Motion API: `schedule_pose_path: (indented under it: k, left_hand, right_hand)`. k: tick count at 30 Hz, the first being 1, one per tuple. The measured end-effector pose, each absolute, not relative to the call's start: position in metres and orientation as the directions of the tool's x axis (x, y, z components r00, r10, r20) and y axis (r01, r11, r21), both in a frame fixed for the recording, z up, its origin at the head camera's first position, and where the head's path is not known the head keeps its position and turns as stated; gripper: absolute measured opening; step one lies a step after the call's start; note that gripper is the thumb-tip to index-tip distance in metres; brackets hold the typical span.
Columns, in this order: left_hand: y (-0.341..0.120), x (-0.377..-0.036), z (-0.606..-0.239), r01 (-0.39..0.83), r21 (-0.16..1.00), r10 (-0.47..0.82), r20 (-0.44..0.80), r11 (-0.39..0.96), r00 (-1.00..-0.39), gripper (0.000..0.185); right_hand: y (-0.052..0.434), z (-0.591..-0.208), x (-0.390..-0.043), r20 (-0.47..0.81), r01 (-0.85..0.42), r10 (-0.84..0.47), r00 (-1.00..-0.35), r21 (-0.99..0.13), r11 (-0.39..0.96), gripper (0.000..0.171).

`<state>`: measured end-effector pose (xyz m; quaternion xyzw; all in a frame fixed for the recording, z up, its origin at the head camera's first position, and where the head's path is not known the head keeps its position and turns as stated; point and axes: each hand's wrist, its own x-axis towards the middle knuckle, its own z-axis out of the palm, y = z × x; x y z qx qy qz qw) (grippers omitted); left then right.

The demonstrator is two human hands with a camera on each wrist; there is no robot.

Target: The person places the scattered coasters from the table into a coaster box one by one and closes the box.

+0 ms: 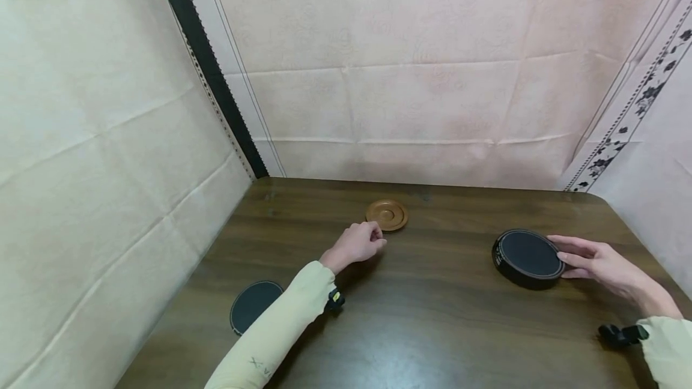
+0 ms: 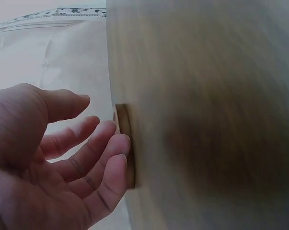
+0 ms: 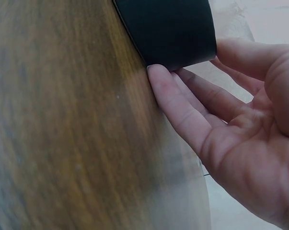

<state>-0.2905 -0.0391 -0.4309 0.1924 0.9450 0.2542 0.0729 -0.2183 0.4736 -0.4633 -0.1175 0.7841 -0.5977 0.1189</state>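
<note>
Seen from the head camera, a person in pale yellow sleeves works at a dark brown wooden table (image 1: pixel 432 317) hemmed in by creased cream fabric walls (image 1: pixel 432 95). The left hand (image 1: pixel 355 244) hangs just short of a small round brown wooden saucer (image 1: pixel 387 215), which lies flat beyond the knuckles, toward the back wall and slightly to the right. Its fingers are loosely curled and hold nothing. The right hand (image 1: pixel 594 260) sits against the right side of a round, low black box (image 1: pixel 527 258), fingers extended along its wall. A flat round black lid (image 1: pixel 253 305) lies near the table's left edge, beside the left forearm and well apart from both hands.

From the left wrist camera, the left hand (image 2: pixel 53 167) is relaxed and half open, fingertips (image 2: pixel 116 165) just beside the brown saucer's rim (image 2: pixel 124 120); whether they touch it cannot be told through the blur. The saucer lies straight ahead of the fingers.

From the right wrist camera, the right hand (image 3: pixel 230 129) is spread wide, one straight finger (image 3: pixel 175 103) laid against the base of the black box (image 3: pixel 168 28) where it meets the table, the others reaching past its side. The box stands directly ahead of the fingertips, and this hand is plainly the nearer to it.
</note>
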Motion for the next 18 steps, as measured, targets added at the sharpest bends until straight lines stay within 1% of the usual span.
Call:
schedule_pose_path:
  k: [10, 13, 18]
  left_hand:
    - [-0.088, -0.268, -0.424, 0.359, 0.461, 0.420, -0.032, 0.812, -0.907, 0.017]
    - [-0.104, -0.261, -0.424, 0.363, 0.463, 0.429, -0.042, 0.809, -0.902, 0.017]
    - [-0.130, -0.254, -0.423, 0.369, 0.475, 0.447, -0.059, 0.799, -0.893, 0.022]
  right_hand:
    - [0.471, -0.464, -0.219, -0.064, -0.026, -0.301, -0.951, -0.958, 0.285, 0.050]
    - [0.471, -0.464, -0.219, -0.066, -0.025, -0.298, -0.952, -0.956, 0.292, 0.051]
    - [0.471, -0.465, -0.217, -0.042, -0.038, -0.302, -0.952, -0.966, 0.256, 0.048]
